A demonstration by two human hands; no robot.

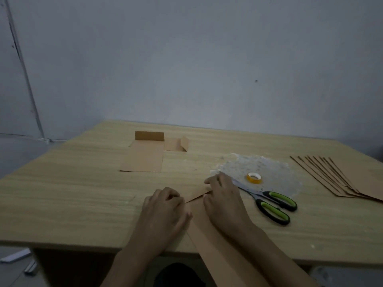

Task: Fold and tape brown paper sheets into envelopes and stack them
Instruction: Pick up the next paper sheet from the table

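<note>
A long brown paper sheet (209, 241) lies at the table's near edge and hangs over it toward me. My left hand (165, 212) rests on its left side with the fingers curled down on the paper. My right hand (223, 197) presses flat on the far end, where a small flap (199, 193) is turned over. A folded brown envelope (143, 158) with an upright flap lies farther back, a smaller folded piece (176, 145) beside it. A fanned stack of brown sheets (335, 179) lies at the right. A yellow tape roll (254, 178) stands right of my right hand.
Scissors (271, 201) with black and green handles lie just right of my right hand, blades pointing toward it. A patch of white residue (265, 172) marks the wooden table (72, 193) under the tape. A grey wall rises behind the table.
</note>
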